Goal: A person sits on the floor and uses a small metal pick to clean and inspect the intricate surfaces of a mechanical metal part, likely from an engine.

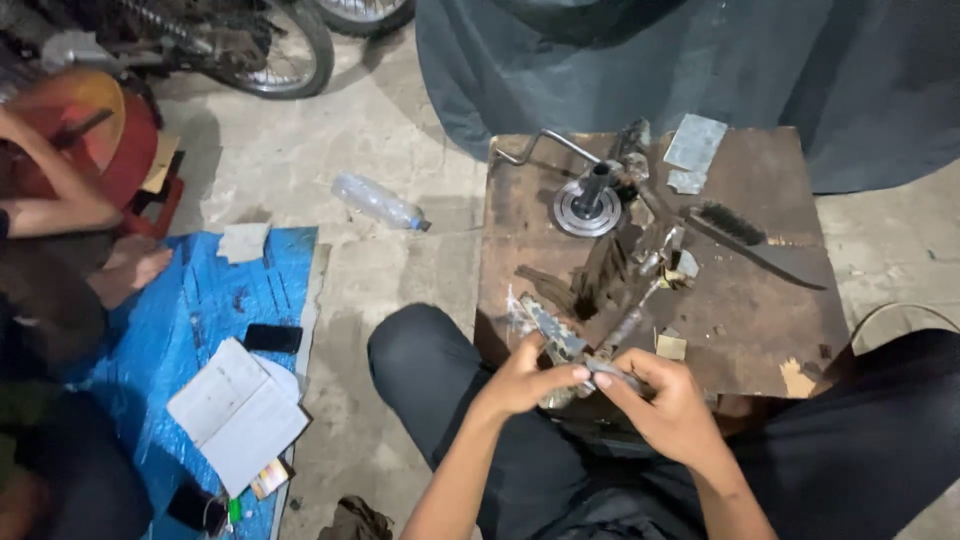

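Far to the left of the hands, an open notebook (238, 412) lies on a blue sheet (165, 330). The left hand (522, 378) and right hand (668, 398) are close together, both pinching a dirty metal part (575, 352). Past them stands the rusty tabletop (740, 300).

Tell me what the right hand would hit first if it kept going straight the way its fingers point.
The right hand points up-left toward the left hand. It already grips the grey metal part between them, so next it would likely meet the left hand's fingers; depth is unclear.
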